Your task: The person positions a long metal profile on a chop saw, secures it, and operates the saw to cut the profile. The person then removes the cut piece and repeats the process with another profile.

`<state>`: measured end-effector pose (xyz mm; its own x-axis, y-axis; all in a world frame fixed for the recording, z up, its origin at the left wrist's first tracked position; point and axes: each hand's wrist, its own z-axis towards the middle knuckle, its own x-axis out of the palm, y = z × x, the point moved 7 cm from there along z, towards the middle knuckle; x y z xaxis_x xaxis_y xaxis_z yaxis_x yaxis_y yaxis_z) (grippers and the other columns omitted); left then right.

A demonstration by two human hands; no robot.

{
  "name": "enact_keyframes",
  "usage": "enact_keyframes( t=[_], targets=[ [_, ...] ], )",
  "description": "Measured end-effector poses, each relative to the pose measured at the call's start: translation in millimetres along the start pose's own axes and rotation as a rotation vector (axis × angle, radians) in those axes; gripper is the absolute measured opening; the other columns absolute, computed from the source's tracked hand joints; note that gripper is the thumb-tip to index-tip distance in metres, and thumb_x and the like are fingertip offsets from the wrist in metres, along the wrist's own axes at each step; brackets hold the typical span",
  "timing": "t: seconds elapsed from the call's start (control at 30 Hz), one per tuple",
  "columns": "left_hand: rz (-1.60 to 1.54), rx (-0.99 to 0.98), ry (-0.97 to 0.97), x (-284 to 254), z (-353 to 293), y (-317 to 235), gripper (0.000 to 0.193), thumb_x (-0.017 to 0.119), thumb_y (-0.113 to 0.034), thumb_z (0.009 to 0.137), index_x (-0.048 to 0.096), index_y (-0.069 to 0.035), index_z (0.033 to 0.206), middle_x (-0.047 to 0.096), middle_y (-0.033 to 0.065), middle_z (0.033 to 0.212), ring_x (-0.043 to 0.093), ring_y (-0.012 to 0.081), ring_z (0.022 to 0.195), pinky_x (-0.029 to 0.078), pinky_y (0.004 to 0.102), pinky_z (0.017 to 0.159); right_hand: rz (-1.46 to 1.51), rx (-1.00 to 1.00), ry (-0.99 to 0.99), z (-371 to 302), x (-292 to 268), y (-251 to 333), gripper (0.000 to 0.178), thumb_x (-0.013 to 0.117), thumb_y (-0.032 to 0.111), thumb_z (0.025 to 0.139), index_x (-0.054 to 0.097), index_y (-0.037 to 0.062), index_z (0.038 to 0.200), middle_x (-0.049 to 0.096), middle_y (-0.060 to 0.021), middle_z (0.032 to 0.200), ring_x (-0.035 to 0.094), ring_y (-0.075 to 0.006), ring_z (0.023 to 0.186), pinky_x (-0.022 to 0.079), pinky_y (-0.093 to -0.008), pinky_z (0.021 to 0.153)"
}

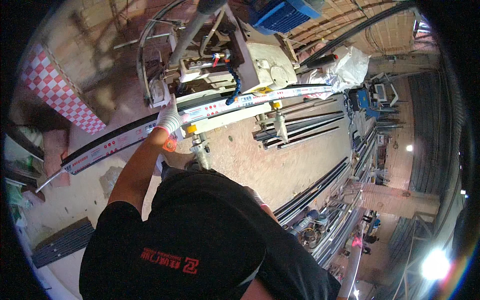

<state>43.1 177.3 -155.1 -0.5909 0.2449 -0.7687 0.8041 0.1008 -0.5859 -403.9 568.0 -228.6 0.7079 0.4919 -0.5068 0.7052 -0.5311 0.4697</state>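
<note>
A long profile bar, wrapped in white printed film with a dark upper side, lies across the bed of a pale machine. My left hand, in a white striped glove, grips the bar left of the machine's middle; some fingers are hidden. Just right of that hand, a yellow-tipped clamp stands at the bar's near side, and a second clamp is farther right. A blue jointed hose hangs down to the bar. Only a bit of my right hand, also gloved, shows beyond my black shirt; its fingers are hidden.
A blue motor tops the machine. Dark bars lie on the floor beyond the clamps, with more stacks at the right. A red-and-white checked panel stands at the left. Crumpled white plastic sits by the bar's right end.
</note>
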Motion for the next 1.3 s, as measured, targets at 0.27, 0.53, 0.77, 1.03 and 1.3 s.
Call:
enact_keyframes(
  t=[0.27, 0.53, 0.77, 1.03, 1.3],
  targets=[
    [0.120, 0.017, -0.210, -13.2, -34.2, -26.4, 0.115, 0.087, -0.053, 0.069, 0.031, -0.002, 0.157, 0.035, 0.0265, 0.160, 0.037, 0.0427, 0.145, 0.023, 0.0541, 0.124, -0.206, 0.088, -0.197, -3.5, -89.2, 48.2, 0.054, 0.054, 0.042, 0.102, 0.062, -0.0006, 0.134, 0.068, -0.0251, 0.130, 0.063, -0.0376, 0.125, 0.048, -0.0418, 0.109],
    [0.290, -0.067, -0.204, -12.9, -42.0, -64.5, 0.136, 0.096, -0.052, 0.054, 0.024, -0.012, 0.162, 0.020, 0.0208, 0.167, 0.022, 0.0430, 0.153, 0.017, 0.0584, 0.126, 0.021, -0.289, -0.688, 82.1, -270.2, 119.8, 0.027, 0.067, 0.022, 0.096, 0.067, 0.0024, 0.114, 0.072, -0.0201, 0.107, 0.070, -0.0363, 0.102, 0.055, -0.0423, 0.091],
    [0.408, -0.202, -0.164, 4.2, -30.6, -63.0, 0.153, 0.094, -0.065, 0.049, 0.011, -0.004, 0.164, 0.026, 0.0174, 0.167, 0.028, 0.0315, 0.153, 0.021, 0.0504, 0.127, -0.425, -0.476, -0.975, 204.9, -422.5, 180.0, 0.041, 0.068, 0.029, 0.091, 0.066, 0.0036, 0.122, 0.066, -0.0204, 0.115, 0.062, -0.0415, 0.105, 0.051, -0.0499, 0.094],
    [0.507, -0.165, -0.225, 9.7, -27.2, -70.1, 0.153, 0.092, -0.067, 0.049, 0.013, -0.002, 0.162, 0.024, 0.0175, 0.168, 0.033, 0.0332, 0.149, 0.027, 0.0498, 0.123, -0.695, -0.795, -1.191, 310.6, -511.4, 199.5, 0.042, 0.065, 0.025, 0.090, 0.061, 0.0038, 0.126, 0.064, -0.0159, 0.127, 0.057, -0.0374, 0.118, 0.042, -0.0554, 0.105],
    [0.459, -0.390, 0.016, 31.3, -18.8, -35.6, 0.155, 0.095, -0.063, 0.046, 0.012, 0.001, 0.161, 0.023, 0.0183, 0.168, 0.040, 0.0349, 0.142, 0.029, 0.0475, 0.122, -0.636, -0.405, -1.084, 384.7, -521.2, 186.4, 0.029, 0.055, 0.033, 0.097, 0.073, 0.0110, 0.101, 0.070, -0.0125, 0.108, 0.063, -0.0336, 0.107, 0.039, -0.0498, 0.108]
  ],
)
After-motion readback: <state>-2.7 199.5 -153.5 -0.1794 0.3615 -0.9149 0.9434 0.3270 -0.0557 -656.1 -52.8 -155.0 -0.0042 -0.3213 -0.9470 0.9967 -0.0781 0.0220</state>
